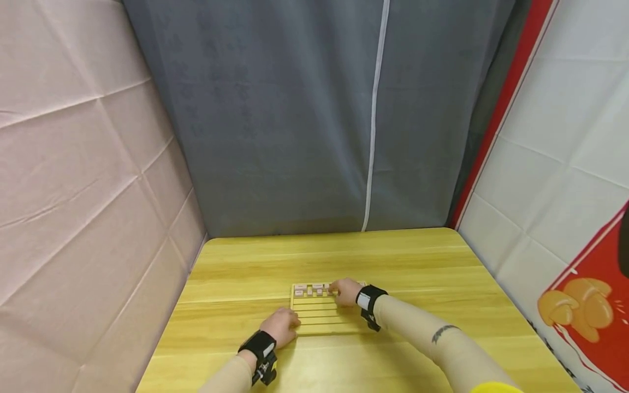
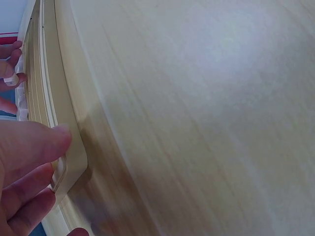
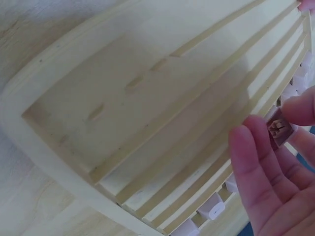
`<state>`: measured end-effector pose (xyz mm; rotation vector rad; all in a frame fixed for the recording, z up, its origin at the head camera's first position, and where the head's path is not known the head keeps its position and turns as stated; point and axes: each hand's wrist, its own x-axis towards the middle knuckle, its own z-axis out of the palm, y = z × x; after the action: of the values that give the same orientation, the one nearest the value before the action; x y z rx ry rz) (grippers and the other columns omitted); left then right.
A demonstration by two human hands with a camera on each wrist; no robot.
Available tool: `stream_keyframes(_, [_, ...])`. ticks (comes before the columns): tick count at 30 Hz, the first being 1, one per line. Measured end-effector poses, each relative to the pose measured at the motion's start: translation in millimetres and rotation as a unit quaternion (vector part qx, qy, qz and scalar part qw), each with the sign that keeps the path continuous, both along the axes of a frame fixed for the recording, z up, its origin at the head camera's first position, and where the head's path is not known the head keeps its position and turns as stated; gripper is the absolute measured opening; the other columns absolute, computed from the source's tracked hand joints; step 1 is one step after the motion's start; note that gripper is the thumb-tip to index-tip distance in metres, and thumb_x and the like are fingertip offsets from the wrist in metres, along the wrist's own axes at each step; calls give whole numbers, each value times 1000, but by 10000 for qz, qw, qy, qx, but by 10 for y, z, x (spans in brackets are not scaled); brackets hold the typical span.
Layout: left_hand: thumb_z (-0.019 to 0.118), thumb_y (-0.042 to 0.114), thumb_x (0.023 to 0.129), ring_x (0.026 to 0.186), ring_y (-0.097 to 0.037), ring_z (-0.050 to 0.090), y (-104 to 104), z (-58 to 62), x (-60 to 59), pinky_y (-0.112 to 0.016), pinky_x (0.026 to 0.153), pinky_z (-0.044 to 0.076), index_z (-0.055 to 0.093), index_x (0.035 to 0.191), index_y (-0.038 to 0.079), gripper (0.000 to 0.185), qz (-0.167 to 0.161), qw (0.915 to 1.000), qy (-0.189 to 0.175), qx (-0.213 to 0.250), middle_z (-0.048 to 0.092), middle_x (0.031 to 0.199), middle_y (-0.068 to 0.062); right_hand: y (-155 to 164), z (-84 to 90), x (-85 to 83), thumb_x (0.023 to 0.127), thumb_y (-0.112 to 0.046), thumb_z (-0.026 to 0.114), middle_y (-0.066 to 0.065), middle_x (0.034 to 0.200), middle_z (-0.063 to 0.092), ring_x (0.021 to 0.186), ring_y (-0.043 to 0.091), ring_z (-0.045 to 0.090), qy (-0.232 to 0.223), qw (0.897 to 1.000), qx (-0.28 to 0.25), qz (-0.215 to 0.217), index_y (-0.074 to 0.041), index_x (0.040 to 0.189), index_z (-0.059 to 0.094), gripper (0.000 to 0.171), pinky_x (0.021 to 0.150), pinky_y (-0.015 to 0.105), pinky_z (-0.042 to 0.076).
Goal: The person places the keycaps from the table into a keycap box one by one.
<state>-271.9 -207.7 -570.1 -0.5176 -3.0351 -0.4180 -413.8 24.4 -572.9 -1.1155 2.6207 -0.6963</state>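
A pale wooden tray [image 1: 319, 319] with long parallel slots lies on the yellow table [image 1: 393, 262]. Small pinkish-white tiles [image 1: 308, 287] stand in its far row. My left hand [image 1: 282, 325] grips the tray's near left corner [image 2: 69, 147], thumb [image 2: 34, 140] on the rim. My right hand [image 1: 346, 291] is at the far row and pinches one small tile [image 3: 279, 127] between thumb and fingers [image 3: 256, 162]. In the right wrist view the tray's slots [image 3: 147, 98] run across, with more tiles [image 3: 214, 211] at the lower edge. The right hand's fingertips [image 2: 10, 73] show in the left wrist view.
A grey curtain [image 1: 295, 109] hangs behind the table. A pink cloth wall [image 1: 73, 191] closes the left side and a white and red banner [image 1: 565, 191] the right. Bare table top [image 2: 197, 98] lies all around the tray.
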Motion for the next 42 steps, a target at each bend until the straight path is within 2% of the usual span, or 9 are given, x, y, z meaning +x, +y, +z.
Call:
stream_keyframes(5, [77, 10, 77, 106, -30, 60, 11, 29, 9, -40, 90, 51, 77, 98, 6, 21, -50, 10000, -13, 59, 68, 109, -10, 55, 71, -8, 82, 3, 61, 10, 93, 68, 59, 16, 57, -1004, 9923, -619, -370, 0, 103, 72, 23, 56, 30, 51])
stream_keyframes(10, [76, 9, 77, 105, -29, 60, 4, 30, 7, -40, 90, 51, 77, 97, 6, 20, -85, 9999, 31, 72, 68, 108, -10, 130, 196, 32, 83, 9, 57, 20, 94, 66, 63, 18, 62, -2454, 9520, -1638, -817, 13, 111, 64, 29, 66, 39, 58])
stream_keyframes(14, [76, 9, 76, 103, -29, 60, -11, -4, -6, -40, 89, 51, 77, 96, 6, 20, -92, 9999, 85, 26, 69, 107, -9, 173, 229, 56, 86, 8, 55, 29, 100, 64, 74, 25, 67, -2764, 9342, -2007, -1026, 17, 115, 60, 30, 72, 40, 58])
stream_keyframes(19, [76, 10, 75, 102, -28, 60, -22, -59, -10, -39, 87, 52, 77, 96, 7, 20, -28, 9999, 126, 3, 69, 106, -8, 188, 107, 1, 82, 8, 59, 19, 92, 67, 74, 23, 66, -2309, 9463, -1876, -1269, 10, 108, 67, 27, 66, 34, 58])
stream_keyframes(23, [77, 11, 76, 102, -27, 60, -13, -66, 0, -39, 86, 52, 77, 95, 8, 20, 36, 9999, 129, 25, 68, 105, -8, 190, 44, -21, 78, 6, 66, 6, 84, 67, 70, 16, 60, -1020, 9789, -1394, -1091, 4, 94, 71, 16, 62, 30, 54])
stream_keyframes(25, [77, 11, 76, 103, -28, 60, -6, -53, 7, -40, 87, 52, 77, 96, 8, 20, 46, 9999, 132, 52, 68, 106, -8, 186, 33, -11, 77, 5, 69, 4, 79, 65, 68, 14, 56, -212, 9894, -1101, -924, 1, 87, 71, 11, 60, 29, 51])
stream_keyframes(29, [76, 9, 76, 104, -29, 60, 9, -30, 22, -40, 88, 51, 77, 97, 7, 21, -47, 9998, 179, 44, 69, 107, -9, 163, 19, 38, 75, 6, 70, 6, 74, 65, 64, 16, 53, 693, 9916, -812, -730, 0, 80, 69, 8, 58, 31, 47])
stream_keyframes(38, [76, 11, 77, 107, -30, 60, 8, -49, 20, -41, 92, 50, 76, 99, 8, 22, -124, 9998, 158, -71, 68, 111, -10, 104, -89, 62, 81, -1, 71, 1, 80, 65, 71, 15, 57, 732, 9906, -684, -928, -5, 86, 71, 7, 63, 33, 49])
stream_keyframes(42, [76, 11, 77, 107, -30, 60, -16, -99, -21, -40, 92, 50, 76, 99, 7, 22, -175, 9994, 283, -120, 69, 111, -10, 93, -100, 65, 81, -3, 71, 0, 80, 61, 70, 14, 54, 1034, 9880, -543, -1014, -8, 88, 71, 8, 62, 32, 48])
